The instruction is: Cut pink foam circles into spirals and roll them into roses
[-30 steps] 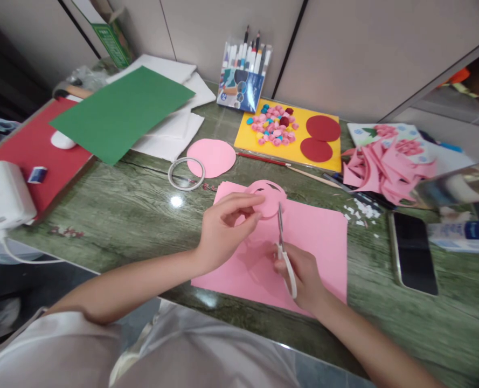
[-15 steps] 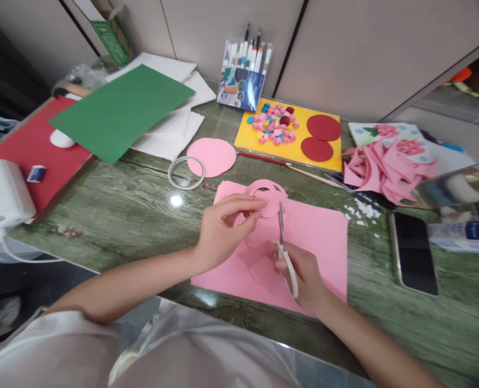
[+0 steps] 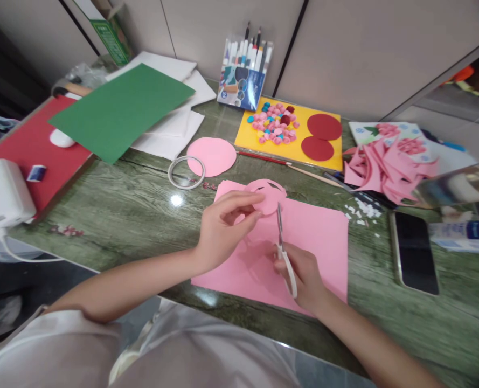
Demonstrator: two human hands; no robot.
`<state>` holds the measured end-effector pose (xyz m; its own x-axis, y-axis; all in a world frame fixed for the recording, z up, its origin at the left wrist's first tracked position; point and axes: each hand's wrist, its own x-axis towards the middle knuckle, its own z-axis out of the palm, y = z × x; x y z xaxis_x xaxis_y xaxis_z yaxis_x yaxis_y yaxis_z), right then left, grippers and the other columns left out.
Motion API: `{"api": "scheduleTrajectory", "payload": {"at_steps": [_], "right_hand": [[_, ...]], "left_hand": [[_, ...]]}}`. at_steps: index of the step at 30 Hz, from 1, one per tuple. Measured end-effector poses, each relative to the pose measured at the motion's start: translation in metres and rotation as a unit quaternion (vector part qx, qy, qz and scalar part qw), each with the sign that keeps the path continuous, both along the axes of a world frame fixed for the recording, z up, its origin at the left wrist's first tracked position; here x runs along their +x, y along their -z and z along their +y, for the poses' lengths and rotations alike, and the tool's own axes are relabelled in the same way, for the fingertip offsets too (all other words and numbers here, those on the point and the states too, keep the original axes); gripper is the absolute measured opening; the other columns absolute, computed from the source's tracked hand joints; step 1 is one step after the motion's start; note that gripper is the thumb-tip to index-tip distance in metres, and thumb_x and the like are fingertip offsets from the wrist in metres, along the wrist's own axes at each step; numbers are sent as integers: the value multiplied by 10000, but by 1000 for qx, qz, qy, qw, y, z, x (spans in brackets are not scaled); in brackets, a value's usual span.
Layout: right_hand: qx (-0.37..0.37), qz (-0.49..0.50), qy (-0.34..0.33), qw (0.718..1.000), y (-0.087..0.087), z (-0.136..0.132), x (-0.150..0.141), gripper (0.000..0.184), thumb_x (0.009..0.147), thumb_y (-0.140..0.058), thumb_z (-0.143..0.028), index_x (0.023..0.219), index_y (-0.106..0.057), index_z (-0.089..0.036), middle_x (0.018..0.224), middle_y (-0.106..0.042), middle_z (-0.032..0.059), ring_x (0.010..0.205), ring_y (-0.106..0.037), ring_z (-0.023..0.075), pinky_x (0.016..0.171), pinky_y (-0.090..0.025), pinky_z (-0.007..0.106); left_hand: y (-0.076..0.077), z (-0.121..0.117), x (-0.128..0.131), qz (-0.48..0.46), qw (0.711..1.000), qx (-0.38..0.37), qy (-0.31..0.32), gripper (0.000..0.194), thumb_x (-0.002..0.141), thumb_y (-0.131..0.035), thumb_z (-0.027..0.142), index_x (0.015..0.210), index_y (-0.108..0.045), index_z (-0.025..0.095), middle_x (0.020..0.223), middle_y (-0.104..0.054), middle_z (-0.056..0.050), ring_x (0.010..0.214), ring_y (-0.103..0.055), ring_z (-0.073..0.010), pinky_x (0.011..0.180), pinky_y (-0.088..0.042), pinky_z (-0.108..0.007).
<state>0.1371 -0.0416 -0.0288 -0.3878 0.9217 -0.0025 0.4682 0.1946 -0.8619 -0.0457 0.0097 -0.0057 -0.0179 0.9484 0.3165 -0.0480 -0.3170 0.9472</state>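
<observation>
I've got the left grip [image 3: 225, 231] pinched on the pink paper disc [image 3: 270, 201] at its front; the right grip [image 3: 305, 277] clamps the scissors [image 3: 280, 249], blades seemingly at the disc's edge. Pink sheets [image 3: 316, 231] lie below both.

Wears prob. a lt. grey top [image 3: 207, 350], forearms [image 3: 142, 285] bare.
</observation>
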Motion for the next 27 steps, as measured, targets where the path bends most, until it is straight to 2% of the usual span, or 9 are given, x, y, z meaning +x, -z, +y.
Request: {"api": "scheduleTrajectory", "payload": {"at_steps": [13, 20, 27], "right_hand": [[-3, 17, -3, 1000, -2, -1, 0, 414, 871, -354, -524, 860, -565, -168, 671, -558, 17, 579, -514, 131, 555, -397, 246], [-2, 10, -3, 1000, 0, -1, 1, 380, 879, -362, -494, 844, -558, -170, 654, -548, 12, 558, -508, 131, 546, -396, 248], [-2, 4, 0, 1000, 0, -1, 1, 339, 878, -384, -468, 819, -544, -174, 640, -547, 0, 534, -503, 121, 529, -390, 234]], "left_hand": [[-3, 0, 0, 12, 1000, 2, 17, 310, 696, -616, 33, 943, -680, 209, 939, -642, -48, 799, -599, -98, 672, -526, -208], [-5, 1, -2, 31, 999, 6, 7, 265, 705, -618, 52, 905, -693, 208, 891, -668, -44, 807, -601, -112, 671, -510, -219], [-5, 2, -5, 32, 999, -6, -5, 241, 731, -601, 64, 890, -699, 216, 882, -682, -39, 874, -608, -133, 799, -499, -267]]}}
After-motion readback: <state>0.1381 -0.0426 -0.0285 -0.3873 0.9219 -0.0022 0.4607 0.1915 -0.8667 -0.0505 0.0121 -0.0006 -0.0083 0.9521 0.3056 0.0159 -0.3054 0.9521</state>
